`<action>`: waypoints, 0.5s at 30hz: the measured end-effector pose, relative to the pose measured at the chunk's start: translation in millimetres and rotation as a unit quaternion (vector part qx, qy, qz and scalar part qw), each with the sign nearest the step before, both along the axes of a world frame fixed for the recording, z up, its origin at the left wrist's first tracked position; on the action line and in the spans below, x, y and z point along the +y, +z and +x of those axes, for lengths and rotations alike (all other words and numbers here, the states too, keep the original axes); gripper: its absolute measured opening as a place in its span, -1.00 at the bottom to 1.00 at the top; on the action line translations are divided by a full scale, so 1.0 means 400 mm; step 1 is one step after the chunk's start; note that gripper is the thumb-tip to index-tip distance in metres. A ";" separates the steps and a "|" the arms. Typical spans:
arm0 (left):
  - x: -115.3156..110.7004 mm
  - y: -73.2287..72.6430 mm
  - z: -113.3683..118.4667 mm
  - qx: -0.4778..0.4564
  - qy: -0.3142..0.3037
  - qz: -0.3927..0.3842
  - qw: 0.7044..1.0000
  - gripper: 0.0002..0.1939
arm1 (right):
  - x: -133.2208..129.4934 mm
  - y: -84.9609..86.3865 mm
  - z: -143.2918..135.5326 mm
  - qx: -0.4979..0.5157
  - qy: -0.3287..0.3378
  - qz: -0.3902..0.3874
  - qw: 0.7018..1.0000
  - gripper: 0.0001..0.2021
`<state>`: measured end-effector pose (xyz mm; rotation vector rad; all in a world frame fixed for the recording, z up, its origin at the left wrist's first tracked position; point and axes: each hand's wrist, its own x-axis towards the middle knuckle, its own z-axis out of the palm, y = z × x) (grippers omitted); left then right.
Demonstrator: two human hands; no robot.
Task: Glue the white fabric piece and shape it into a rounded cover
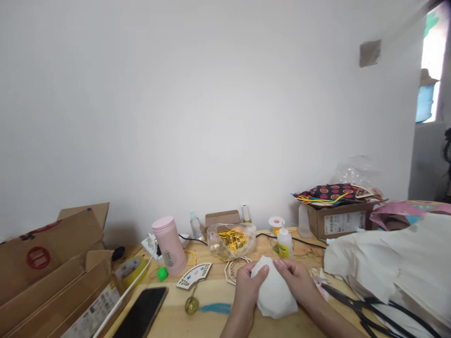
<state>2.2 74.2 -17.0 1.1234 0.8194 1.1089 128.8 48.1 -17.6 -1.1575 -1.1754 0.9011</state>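
Observation:
A white piece of fabric point(276, 293) hangs between my two hands above the wooden table. My left hand point(251, 286) pinches its upper left edge, thumb on top. On the other side, my right hand point(296, 279) grips the upper right edge the same way. Behind my left wrist lies a wooden lattice piece point(230, 272), partly hidden. A fan-shaped wooden piece point(194, 275) rests farther left, with a gold bell point(192, 305) and a blue tassel point(215, 308) below it. Black-handled scissors point(357, 305) lie right of my right forearm.
Left stand an open cardboard box point(59, 286), a phone point(141, 312) and a pink tumbler point(169, 246). At the back are a plastic bag of gold bells point(232, 239) and a glue bottle point(284, 244). White cloth point(398, 263) and a filled box point(338, 220) occupy the right.

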 end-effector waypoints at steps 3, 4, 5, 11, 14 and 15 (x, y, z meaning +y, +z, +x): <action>-0.005 0.002 0.002 0.004 -0.004 0.002 1.000 -0.62 | 0.005 -0.010 0.002 -0.014 0.000 -0.002 1.000 -0.59; -0.007 0.004 0.002 0.007 -0.004 0.004 1.000 -0.61 | 0.005 -0.012 0.003 -0.021 -0.002 -0.001 1.000 -0.61; -0.009 0.005 0.003 0.010 -0.003 0.006 1.000 -0.61 | 0.004 -0.012 0.005 -0.027 -0.003 -0.001 1.000 -0.62; -0.011 0.011 0.005 0.025 0.029 0.005 0.999 -0.61 | -0.007 -0.002 0.011 -0.047 0.013 0.006 0.999 -0.62; -0.007 0.013 0.003 0.024 0.055 0.002 0.998 -0.63 | -0.011 0.001 0.009 -0.052 0.018 0.010 0.998 -0.67; -0.006 0.013 0.003 0.020 0.062 0.003 0.998 -0.64 | -0.012 0.001 0.008 -0.053 0.021 0.009 0.998 -0.69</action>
